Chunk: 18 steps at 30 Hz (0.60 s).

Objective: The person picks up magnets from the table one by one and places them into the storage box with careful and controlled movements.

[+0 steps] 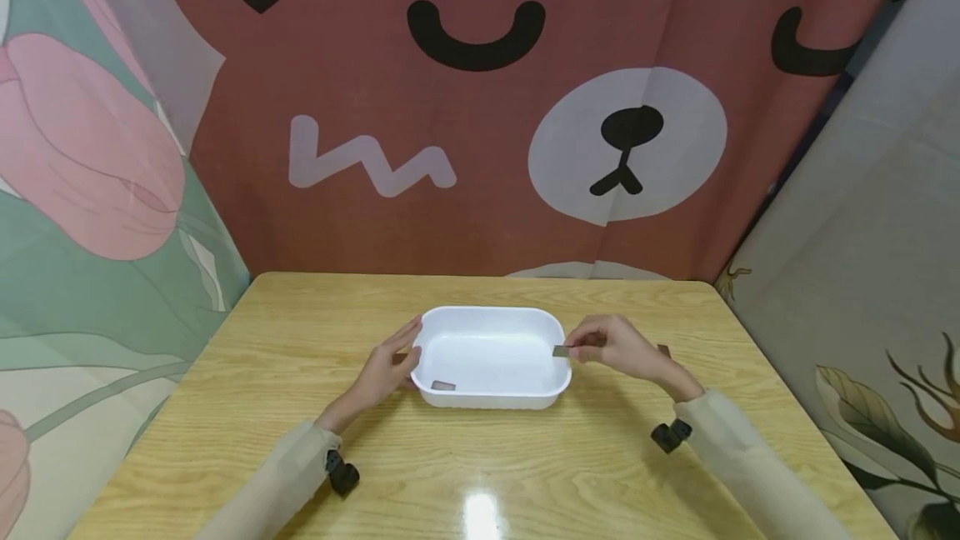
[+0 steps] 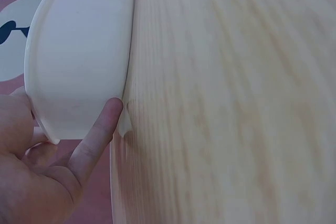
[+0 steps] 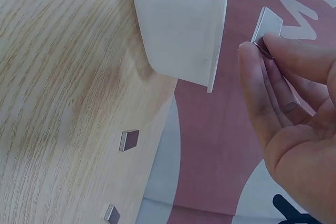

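A white oblong plastic tub [image 1: 491, 400] stands on the wooden table. The left hand [image 1: 386, 369] rests against its left end; in the left wrist view one straight finger [image 2: 100, 137] touches the wall low down, and other fingers lie at the rim, partly hidden. Above the tub's right rim, the right hand [image 1: 611, 344] pinches a small flat rectangular metal plate [image 1: 561, 351] between thumb and fingertips. The right wrist view shows this shiny plate [image 3: 269, 23] sticking out past the fingertips. Another small shiny plate [image 1: 443, 386] lies inside the tub at its front left corner.
Two small silver-edged pieces lie on the table in the right wrist view, one nearer piece [image 3: 129, 140] and one farther piece [image 3: 112, 214]. A reddish-brown piece [image 1: 663, 350] shows behind the right wrist. A printed bear curtain [image 1: 480, 190] hangs behind the table [image 1: 300, 307].
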Each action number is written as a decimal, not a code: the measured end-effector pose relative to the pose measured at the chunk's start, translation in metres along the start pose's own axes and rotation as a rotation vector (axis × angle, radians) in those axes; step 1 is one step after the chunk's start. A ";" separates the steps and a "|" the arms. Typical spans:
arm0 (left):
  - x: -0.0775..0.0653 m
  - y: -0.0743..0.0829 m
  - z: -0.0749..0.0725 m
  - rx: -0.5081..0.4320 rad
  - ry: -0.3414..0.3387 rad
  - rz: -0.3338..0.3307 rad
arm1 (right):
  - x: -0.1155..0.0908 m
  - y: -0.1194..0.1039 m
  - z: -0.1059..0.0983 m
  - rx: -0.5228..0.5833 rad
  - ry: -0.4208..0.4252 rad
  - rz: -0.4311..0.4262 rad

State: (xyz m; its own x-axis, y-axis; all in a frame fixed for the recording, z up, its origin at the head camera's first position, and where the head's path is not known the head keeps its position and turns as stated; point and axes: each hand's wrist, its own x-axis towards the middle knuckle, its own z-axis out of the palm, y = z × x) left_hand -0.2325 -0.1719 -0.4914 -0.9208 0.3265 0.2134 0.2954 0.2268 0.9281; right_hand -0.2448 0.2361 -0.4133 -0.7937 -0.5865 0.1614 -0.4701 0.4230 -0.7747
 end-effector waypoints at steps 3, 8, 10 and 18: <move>0.000 0.000 0.000 0.000 0.000 0.000 | 0.001 -0.001 0.001 0.019 -0.009 0.005; 0.000 0.002 0.000 0.011 0.002 -0.002 | 0.004 -0.004 0.002 0.034 -0.024 -0.005; 0.000 0.002 0.000 0.011 0.002 -0.005 | 0.005 -0.005 0.003 0.035 -0.032 -0.013; 0.000 0.002 0.000 -0.016 -0.010 -0.011 | 0.009 -0.001 0.011 0.017 -0.036 -0.034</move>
State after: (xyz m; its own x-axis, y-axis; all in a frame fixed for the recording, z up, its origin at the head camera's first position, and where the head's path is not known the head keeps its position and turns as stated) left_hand -0.2315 -0.1714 -0.4892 -0.9213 0.3335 0.2001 0.2811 0.2156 0.9351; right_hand -0.2470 0.2228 -0.4177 -0.7629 -0.6251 0.1653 -0.4895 0.3913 -0.7793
